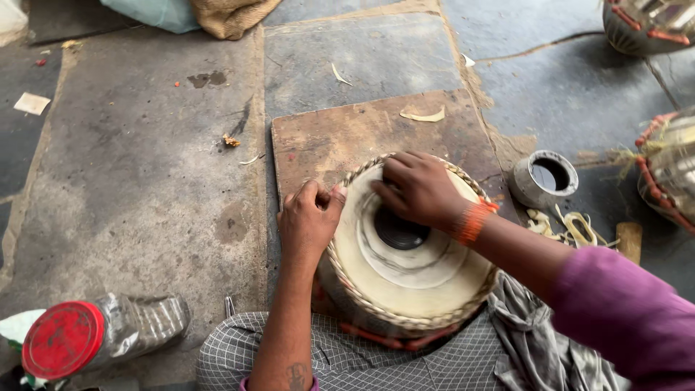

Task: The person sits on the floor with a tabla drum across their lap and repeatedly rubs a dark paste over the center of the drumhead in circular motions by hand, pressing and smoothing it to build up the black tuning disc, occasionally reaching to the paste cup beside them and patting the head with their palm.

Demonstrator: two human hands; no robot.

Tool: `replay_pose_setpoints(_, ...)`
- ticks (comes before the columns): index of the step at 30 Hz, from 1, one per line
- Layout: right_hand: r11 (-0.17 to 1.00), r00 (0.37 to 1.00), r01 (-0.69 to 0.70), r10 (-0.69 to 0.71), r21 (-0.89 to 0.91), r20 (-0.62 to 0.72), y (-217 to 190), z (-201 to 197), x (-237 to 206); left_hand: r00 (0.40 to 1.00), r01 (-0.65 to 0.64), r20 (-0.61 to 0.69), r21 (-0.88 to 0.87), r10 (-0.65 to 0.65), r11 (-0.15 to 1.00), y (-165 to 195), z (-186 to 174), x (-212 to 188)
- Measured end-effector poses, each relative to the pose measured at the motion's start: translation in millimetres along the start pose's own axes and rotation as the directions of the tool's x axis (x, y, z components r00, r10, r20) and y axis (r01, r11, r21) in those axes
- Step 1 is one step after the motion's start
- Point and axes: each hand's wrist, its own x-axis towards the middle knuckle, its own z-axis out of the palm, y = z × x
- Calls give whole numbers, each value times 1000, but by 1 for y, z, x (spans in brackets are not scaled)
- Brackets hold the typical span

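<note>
1. The drum [413, 275] rests on the lap, its far rim over the board's [362, 134] near edge.
2. The left hand [310, 221] is curled on the braided rim at left; keep that brace firm.
3. The right hand [418, 190] presses fingers closed on the skin beside the black centre, perhaps holding something small; rub evenly.
4. Slab left lies open; a cup [543, 179] stands right.

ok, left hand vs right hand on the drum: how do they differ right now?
The left hand is curled at the woven rim of the drum, on its side edge; the right hand lies on the drumhead, fingers at the black centre patch. The right wrist wears an orange thread band; the left wrist is bare. Both touch the same drum, and neither visibly holds a tool.
</note>
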Motion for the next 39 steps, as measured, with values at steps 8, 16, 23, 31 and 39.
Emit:
replay_pose_setpoints(8,981,986,44,-74,191,151,-63,13,-54,909,-168,217,-592,357,788,11,23,47)
replay_pose_setpoints(16,995,996,84,-84,50,-13,-8,19,5,907,-130,242,-616,344,777,7,20,46)
replay_pose_setpoints(23,994,999,-20,16,104,37,-51,-10,-66,974,-103,138,-438,180,893,11,32,40)
replay_pose_setpoints(31,994,1000,3,0,113,-23,-25,22,0,982,-118,-159,-82,104,990,-8,17,12)
replay_pose_setpoints(39,967,980,-184,168,177,102,-67,-10,-70,930,-300,37,-500,366,813,-6,22,41)
